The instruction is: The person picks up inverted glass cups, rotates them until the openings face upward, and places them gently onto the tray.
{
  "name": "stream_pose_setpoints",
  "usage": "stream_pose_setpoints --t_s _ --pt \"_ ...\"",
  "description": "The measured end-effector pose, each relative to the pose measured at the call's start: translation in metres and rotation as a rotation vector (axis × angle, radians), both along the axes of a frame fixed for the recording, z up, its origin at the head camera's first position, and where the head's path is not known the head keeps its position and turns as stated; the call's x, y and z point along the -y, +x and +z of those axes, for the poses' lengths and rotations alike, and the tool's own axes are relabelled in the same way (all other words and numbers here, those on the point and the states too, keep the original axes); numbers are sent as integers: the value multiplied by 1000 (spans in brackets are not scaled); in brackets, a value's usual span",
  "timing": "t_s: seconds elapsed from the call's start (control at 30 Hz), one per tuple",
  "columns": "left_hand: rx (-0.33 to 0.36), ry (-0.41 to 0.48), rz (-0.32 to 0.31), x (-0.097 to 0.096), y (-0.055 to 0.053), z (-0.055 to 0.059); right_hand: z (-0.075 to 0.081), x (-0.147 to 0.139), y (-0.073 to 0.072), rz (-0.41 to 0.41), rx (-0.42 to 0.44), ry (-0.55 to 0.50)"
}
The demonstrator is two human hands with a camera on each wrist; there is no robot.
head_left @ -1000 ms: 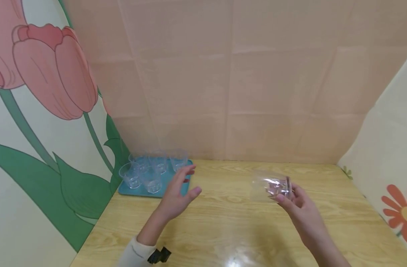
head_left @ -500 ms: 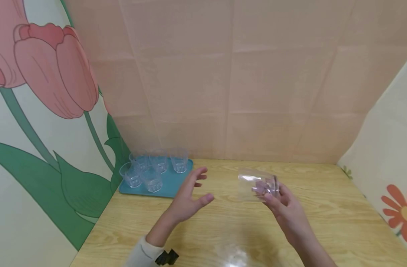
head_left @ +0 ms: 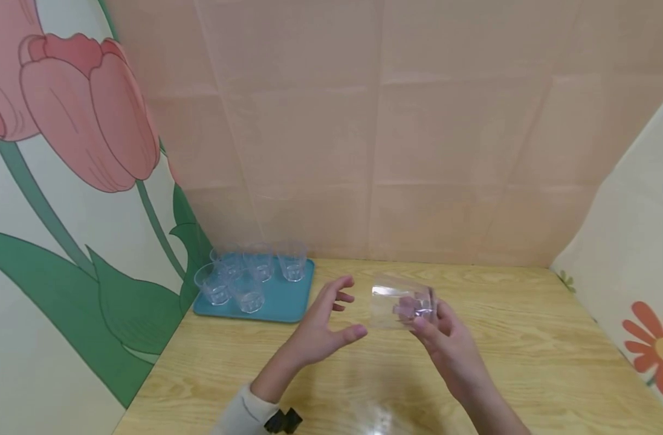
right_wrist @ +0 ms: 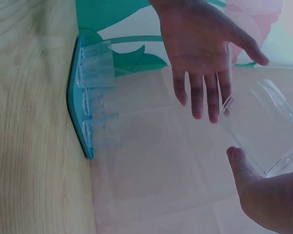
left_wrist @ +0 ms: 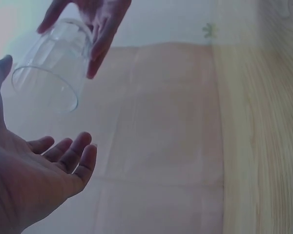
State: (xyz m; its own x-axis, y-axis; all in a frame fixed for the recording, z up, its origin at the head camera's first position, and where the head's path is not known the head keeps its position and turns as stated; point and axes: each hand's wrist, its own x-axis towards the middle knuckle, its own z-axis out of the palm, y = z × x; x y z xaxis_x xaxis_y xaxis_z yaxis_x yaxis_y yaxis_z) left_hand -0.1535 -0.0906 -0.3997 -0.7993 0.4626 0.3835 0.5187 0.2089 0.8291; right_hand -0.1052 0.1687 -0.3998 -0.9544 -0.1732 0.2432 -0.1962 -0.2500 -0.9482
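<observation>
A clear plastic cup (head_left: pixel 388 302) lies sideways in the air over the table, its mouth pointing left. My right hand (head_left: pixel 453 347) grips it round the base end, thumb in front. My left hand (head_left: pixel 320 335) is spread with thumb and fingers apart, just left of the cup's rim, holding nothing. In the left wrist view the cup (left_wrist: pixel 51 73) tilts mouth-down toward the left palm (left_wrist: pixel 29 180), with a gap between. From the right wrist view, the left fingers (right_wrist: pixel 198 97) reach close to the rim of the cup (right_wrist: pixel 263 126).
A blue tray (head_left: pixel 287 305) rests at the back left of the wooden table (head_left: pixel 505 338), bearing several clear cups (head_left: pixel 248 293) standing upright. A pink cloth backdrop (head_left: pixel 396 151) hangs behind, with a tulip-printed panel (head_left: pixel 92 121) at left and a flowered panel (head_left: pixel 652 254) at right.
My right hand has carried the cup leftward toward the middle. The left hand has moved right, away from the tray, so the two hands are closer together.
</observation>
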Motion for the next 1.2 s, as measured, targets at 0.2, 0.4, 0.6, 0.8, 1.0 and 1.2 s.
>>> stream_pose_setpoints --t_s 0.2,0.4,0.6,0.8,1.0,1.2 --pt "-15 25 -30 -6 -1 -1 -2 7 -1 24 9 -27" --pt "15 23 -47 -11 -2 -4 -3 14 -2 50 15 -38" --pt "50 7 -24 -13 -3 -5 -5 19 -4 60 25 -26" --pt "67 -10 -1 -12 -3 -3 -7 25 -6 68 9 -37" --pt "91 37 -21 -11 -4 -3 -10 30 -8 90 -10 -63" --pt "141 100 -49 -8 -7 -4 -13 32 -10 121 -6 -71"
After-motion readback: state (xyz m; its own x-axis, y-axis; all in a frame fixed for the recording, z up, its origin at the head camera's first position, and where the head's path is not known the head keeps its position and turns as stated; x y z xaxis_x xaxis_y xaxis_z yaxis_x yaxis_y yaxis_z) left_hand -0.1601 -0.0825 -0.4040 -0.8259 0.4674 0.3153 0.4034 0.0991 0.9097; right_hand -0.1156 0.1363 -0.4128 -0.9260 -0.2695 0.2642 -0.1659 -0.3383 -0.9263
